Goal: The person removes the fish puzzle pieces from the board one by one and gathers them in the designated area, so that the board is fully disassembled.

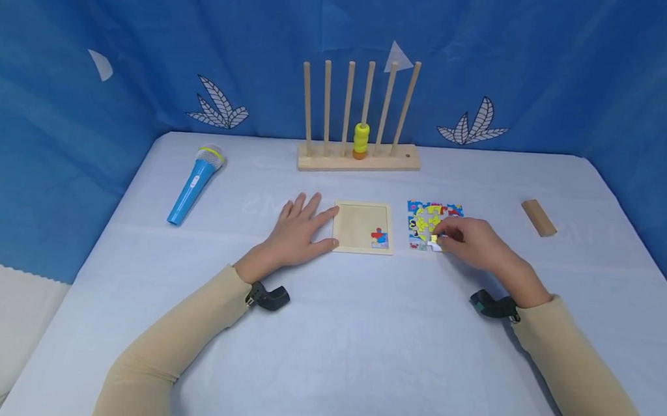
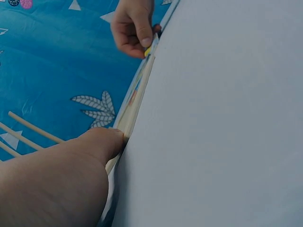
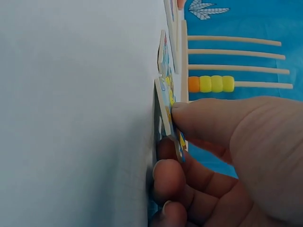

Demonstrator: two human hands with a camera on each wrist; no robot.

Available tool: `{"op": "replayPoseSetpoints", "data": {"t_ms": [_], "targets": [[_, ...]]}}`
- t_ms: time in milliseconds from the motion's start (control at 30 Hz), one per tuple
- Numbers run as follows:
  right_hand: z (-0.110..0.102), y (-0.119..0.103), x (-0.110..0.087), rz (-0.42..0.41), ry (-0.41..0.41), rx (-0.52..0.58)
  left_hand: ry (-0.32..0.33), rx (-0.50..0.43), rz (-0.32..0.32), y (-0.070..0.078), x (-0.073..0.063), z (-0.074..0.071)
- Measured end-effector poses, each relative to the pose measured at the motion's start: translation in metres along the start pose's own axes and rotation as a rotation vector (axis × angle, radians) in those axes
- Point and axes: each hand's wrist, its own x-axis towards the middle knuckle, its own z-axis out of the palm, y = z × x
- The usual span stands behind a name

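My left hand (image 1: 299,235) is spread on the table, its thumb and index fingertip against the left edge of a square wooden puzzle tray (image 1: 359,250). In the tray's lower right corner lie joined puzzle pieces (image 1: 379,238), red and blue. Just right of the tray is a colourful cluster of puzzle pieces (image 1: 420,224). Over its lower right part, my right hand (image 1: 474,242) pinches a puzzle piece (image 3: 164,106) between thumb and fingers. In the right wrist view that piece is tilted up off the table, its pale wooden edge showing.
A wooden peg stand (image 1: 358,164) with yellow and orange beads (image 1: 361,139) on one rod stands at the back. At the left lies a blue toy microphone (image 1: 194,187). A brown flat block (image 1: 538,217) lies at the right. Blue cloth (image 1: 275,47) hangs behind the table.
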Motion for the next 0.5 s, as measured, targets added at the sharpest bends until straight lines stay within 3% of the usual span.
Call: {"op": "replayPoseSetpoints", "data": {"t_ms": [500], "targets": [[0.0024, -0.0001, 0.0014, 0.042, 0.028, -0.025, 0.0, 0.006, -0.002, 0.0005, -0.0003, 0.0002]]}}
